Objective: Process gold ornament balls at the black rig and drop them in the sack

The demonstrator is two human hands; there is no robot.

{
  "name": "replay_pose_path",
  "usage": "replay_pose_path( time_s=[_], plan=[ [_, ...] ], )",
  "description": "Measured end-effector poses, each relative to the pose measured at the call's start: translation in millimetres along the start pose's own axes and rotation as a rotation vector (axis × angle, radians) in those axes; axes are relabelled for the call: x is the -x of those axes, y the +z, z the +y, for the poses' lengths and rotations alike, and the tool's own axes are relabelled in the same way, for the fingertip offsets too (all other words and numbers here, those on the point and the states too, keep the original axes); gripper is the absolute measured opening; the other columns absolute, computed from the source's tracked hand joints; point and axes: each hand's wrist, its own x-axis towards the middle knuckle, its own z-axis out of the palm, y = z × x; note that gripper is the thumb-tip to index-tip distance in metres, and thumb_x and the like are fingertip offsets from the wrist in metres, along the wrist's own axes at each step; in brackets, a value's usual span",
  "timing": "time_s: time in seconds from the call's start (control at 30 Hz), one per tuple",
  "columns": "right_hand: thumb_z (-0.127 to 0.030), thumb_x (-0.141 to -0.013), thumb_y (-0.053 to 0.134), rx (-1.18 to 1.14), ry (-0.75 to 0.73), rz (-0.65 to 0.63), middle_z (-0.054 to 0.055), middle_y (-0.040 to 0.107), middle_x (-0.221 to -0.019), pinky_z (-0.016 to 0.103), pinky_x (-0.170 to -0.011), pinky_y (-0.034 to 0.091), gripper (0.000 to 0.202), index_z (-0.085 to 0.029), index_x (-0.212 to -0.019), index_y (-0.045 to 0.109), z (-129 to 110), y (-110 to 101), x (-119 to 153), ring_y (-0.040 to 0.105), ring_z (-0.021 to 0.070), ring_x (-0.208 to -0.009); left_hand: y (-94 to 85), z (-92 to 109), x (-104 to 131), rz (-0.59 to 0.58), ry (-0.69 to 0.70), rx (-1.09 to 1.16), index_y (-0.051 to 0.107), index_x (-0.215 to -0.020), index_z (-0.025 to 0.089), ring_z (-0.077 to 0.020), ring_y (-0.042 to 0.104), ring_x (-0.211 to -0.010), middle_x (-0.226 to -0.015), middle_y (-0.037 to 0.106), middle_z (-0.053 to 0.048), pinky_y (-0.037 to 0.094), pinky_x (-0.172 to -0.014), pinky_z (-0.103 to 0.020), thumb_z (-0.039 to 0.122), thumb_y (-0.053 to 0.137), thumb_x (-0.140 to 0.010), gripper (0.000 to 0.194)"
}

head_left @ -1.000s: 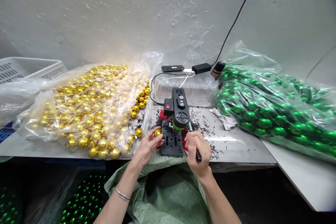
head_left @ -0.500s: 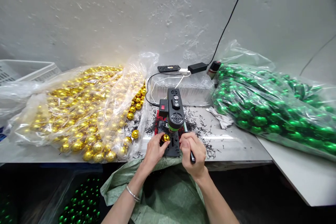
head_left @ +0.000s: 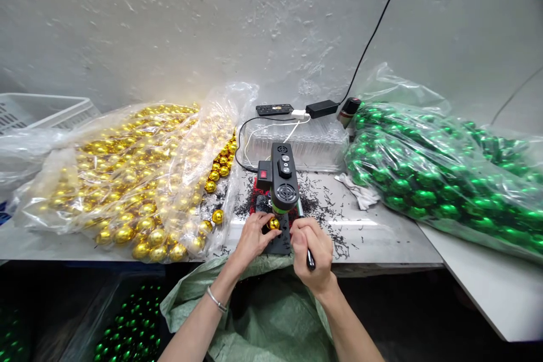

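Note:
Between the thumb and fingers of my left hand (head_left: 253,236) is a shiny gold ball (head_left: 274,224). The ball sits just below the head of a small black bench drill press (head_left: 285,178), over its dark base plate (head_left: 279,244). Whether the ball touches the tool is hidden by the head. My right hand (head_left: 313,249) is wrapped round the press's lever handle (head_left: 311,261), to the right of the head. Black shavings (head_left: 314,201) lie around the base.
A clear bag of gold balls (head_left: 139,181) lies to the left, a bag of green balls (head_left: 424,181) to the right. Behind the press stand clear plastic trays (head_left: 314,144) with a power adapter (head_left: 322,108) on top. A green woven sack (head_left: 271,317) hangs below the table edge.
My left hand has moved the gold ball slightly to the right, under the head of the press. My right hand stays on the lever in nearly the same place.

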Motion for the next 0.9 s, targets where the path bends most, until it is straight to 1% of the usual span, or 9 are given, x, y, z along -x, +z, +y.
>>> replay_pose_path(
  time_s=[0.1, 0.23, 0.47, 0.57, 0.63, 0.7, 0.77, 0.87, 0.9],
  plan=[
    [-0.002, -0.085, 0.043, -0.017, -0.003, 0.009, 0.0, 0.051, -0.064, 0.028, -0.058, 0.045, 0.022, -0.021, -0.075, 0.048, 1.5, 1.9, 4.9, 0.056, 0.0162, -0.069, 6.5, -7.9, 3.5, 0.058, 0.014, 0.013, 0.071, -0.112, 0.023, -0.0267, 0.061, -0.106, -0.111, 0.069, -0.008, 0.045, -0.096, -0.046, 0.034, 0.07, -0.082, 0.032],
    [-0.004, -0.085, 0.043, -0.018, -0.006, 0.014, 0.002, 0.052, -0.067, 0.028, -0.059, 0.047, 0.02, -0.02, -0.076, 0.048, 7.4, 6.6, 16.5, 0.056, 0.0162, -0.07, 12.1, -14.8, 7.6, 0.064, 0.028, 0.009, 0.07, -0.114, 0.023, -0.0267, 0.059, -0.108, -0.114, 0.068, -0.009, 0.042, -0.098, -0.047, 0.036, 0.07, -0.083, 0.034],
    [-0.009, -0.089, 0.037, 0.07, -0.072, 0.048, 0.003, 0.055, -0.074, 0.037, -0.069, 0.051, 0.02, -0.021, -0.078, 0.049, 24.9, 20.9, 39.8, 0.056, 0.0164, -0.067, 14.1, -15.3, 7.5, 0.076, 0.031, -0.004, 0.07, -0.114, 0.024, -0.0267, 0.059, -0.107, -0.112, 0.069, -0.009, 0.042, -0.097, -0.047, 0.039, 0.069, -0.084, 0.034],
    [-0.011, -0.089, 0.036, 0.074, -0.101, 0.078, 0.002, 0.053, -0.073, 0.037, -0.069, 0.051, 0.02, -0.022, -0.077, 0.048, 33.5, 27.7, 48.4, 0.054, 0.0162, -0.065, 14.5, -15.6, 8.0, 0.071, 0.031, 0.003, 0.069, -0.115, 0.023, -0.0262, 0.059, -0.106, -0.112, 0.069, -0.009, 0.042, -0.097, -0.047, 0.038, 0.069, -0.084, 0.034],
    [-0.011, -0.089, 0.038, 0.07, -0.123, 0.065, 0.001, 0.053, -0.071, 0.035, -0.066, 0.05, 0.019, -0.022, -0.077, 0.047, 37.0, 29.6, 51.4, 0.054, 0.016, -0.064, 14.5, -15.7, 8.4, 0.073, 0.038, 0.014, 0.069, -0.114, 0.022, -0.0261, 0.059, -0.105, -0.111, 0.069, -0.009, 0.043, -0.096, -0.046, 0.038, 0.069, -0.084, 0.034],
    [-0.01, -0.088, 0.039, 0.066, -0.139, 0.049, 0.001, 0.052, -0.069, 0.034, -0.064, 0.049, 0.019, -0.022, -0.075, 0.047, 36.0, 27.5, 49.2, 0.053, 0.0159, -0.064, 14.3, -15.3, 7.9, 0.077, 0.045, 0.025, 0.07, -0.113, 0.022, -0.0263, 0.059, -0.104, -0.11, 0.069, -0.01, 0.043, -0.095, -0.046, 0.038, 0.07, -0.083, 0.034],
    [-0.008, -0.087, 0.039, 0.051, -0.12, 0.039, 0.001, 0.051, -0.069, 0.032, -0.061, 0.047, 0.02, -0.022, -0.074, 0.047, 29.2, 21.0, 39.6, 0.052, 0.0157, -0.064, 13.7, -14.7, 5.9, 0.074, 0.045, 0.031, 0.07, -0.113, 0.022, -0.0265, 0.06, -0.104, -0.11, 0.069, -0.01, 0.044, -0.096, -0.046, 0.039, 0.07, -0.083, 0.034],
    [-0.005, -0.087, 0.04, -0.004, -0.018, 0.035, 0.001, 0.051, -0.069, 0.028, -0.057, 0.042, 0.023, -0.021, -0.072, 0.046, 11.0, 7.2, 12.7, 0.051, 0.0146, -0.065, 11.9, -12.8, 2.1, 0.08, 0.035, 0.042, 0.07, -0.112, 0.022, -0.0273, 0.06, -0.105, -0.109, 0.069, -0.01, 0.043, -0.097, -0.048, 0.04, 0.071, -0.082, 0.035],
    [-0.004, -0.087, 0.04, -0.019, 0.039, 0.037, 0.001, 0.05, -0.068, 0.028, -0.058, 0.041, 0.024, -0.021, -0.071, 0.045, 4.4, 2.9, 2.6, 0.052, 0.0145, -0.066, 11.1, -11.5, 2.5, 0.092, 0.033, 0.049, 0.07, -0.112, 0.022, -0.0276, 0.06, -0.105, -0.108, 0.07, -0.01, 0.043, -0.097, -0.048, 0.04, 0.072, -0.081, 0.035]
  ],
)
